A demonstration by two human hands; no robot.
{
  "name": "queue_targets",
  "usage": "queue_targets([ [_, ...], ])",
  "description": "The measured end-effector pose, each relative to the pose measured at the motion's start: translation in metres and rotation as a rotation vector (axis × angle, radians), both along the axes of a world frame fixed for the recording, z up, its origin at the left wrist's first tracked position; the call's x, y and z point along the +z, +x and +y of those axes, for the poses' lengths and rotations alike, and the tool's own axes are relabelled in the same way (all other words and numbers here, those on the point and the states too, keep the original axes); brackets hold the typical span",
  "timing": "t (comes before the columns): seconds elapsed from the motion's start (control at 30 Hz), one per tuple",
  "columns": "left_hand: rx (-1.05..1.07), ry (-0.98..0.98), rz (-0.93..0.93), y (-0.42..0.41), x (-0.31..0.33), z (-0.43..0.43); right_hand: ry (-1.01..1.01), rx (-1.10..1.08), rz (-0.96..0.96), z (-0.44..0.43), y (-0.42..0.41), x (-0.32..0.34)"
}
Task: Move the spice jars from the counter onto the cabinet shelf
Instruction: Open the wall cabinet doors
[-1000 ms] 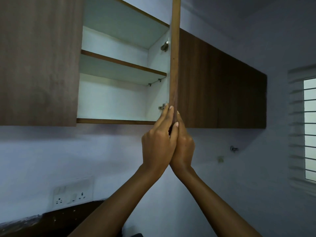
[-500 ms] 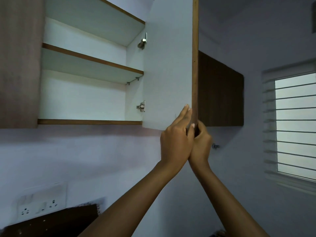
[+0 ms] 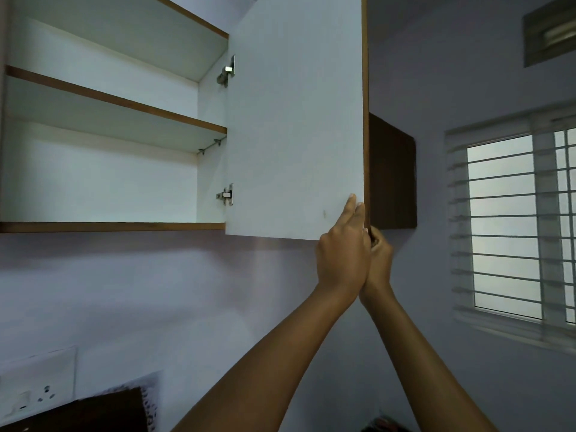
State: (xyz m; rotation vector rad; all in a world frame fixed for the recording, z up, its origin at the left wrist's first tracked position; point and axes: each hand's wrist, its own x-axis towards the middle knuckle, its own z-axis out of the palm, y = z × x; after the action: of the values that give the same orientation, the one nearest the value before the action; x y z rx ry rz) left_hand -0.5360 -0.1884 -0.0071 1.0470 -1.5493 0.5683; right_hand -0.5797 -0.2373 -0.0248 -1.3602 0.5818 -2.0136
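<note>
No spice jars or counter are in view. The wall cabinet stands open, and both its middle shelf (image 3: 124, 104) and bottom shelf (image 3: 109, 227) are bare. Its door (image 3: 296, 120) is swung out, showing its white inner face. My left hand (image 3: 343, 254) lies with straight fingers against that inner face at the door's lower free corner. My right hand (image 3: 378, 257) is behind the door's brown edge, fingers curled round the same corner, and is partly hidden by my left hand.
A closed brown cabinet (image 3: 392, 173) sits behind the open door. A barred window (image 3: 514, 222) is on the right wall, with a vent (image 3: 550, 29) above it. A white socket plate (image 3: 37, 378) and a dark object (image 3: 93, 410) are at lower left.
The door has swung further open to the right, from edge-on to showing its full white inner face. Both hands travelled right with its lower corner, and my view turned right.
</note>
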Motion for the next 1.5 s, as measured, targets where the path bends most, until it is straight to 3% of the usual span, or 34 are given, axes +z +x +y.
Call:
queue_targets([
  [0.37,0.081,0.088,-0.039,-0.016,0.001,-0.024,0.061,0.059,0.024,-0.008,-0.017,0.005],
  [0.6,0.124,0.146,-0.267,0.007,-0.003,-0.016,0.116,-0.056,0.023,0.009,-0.008,-0.009],
  [0.77,0.244,-0.131,-0.469,0.059,-0.022,-0.005,0.145,-0.305,-0.122,0.032,0.023,-0.041],
  [0.87,0.212,-0.144,-0.444,0.095,-0.026,0.015,-0.023,-0.355,-0.014,0.052,0.052,-0.049],
  [1.0,0.331,-0.121,-0.429,0.159,-0.024,0.045,-0.209,-0.367,0.131,0.065,0.105,-0.043],
  [1.5,0.759,0.056,-0.074,0.43,-0.037,0.156,-0.495,-0.236,0.456,0.124,0.351,-0.026],
])
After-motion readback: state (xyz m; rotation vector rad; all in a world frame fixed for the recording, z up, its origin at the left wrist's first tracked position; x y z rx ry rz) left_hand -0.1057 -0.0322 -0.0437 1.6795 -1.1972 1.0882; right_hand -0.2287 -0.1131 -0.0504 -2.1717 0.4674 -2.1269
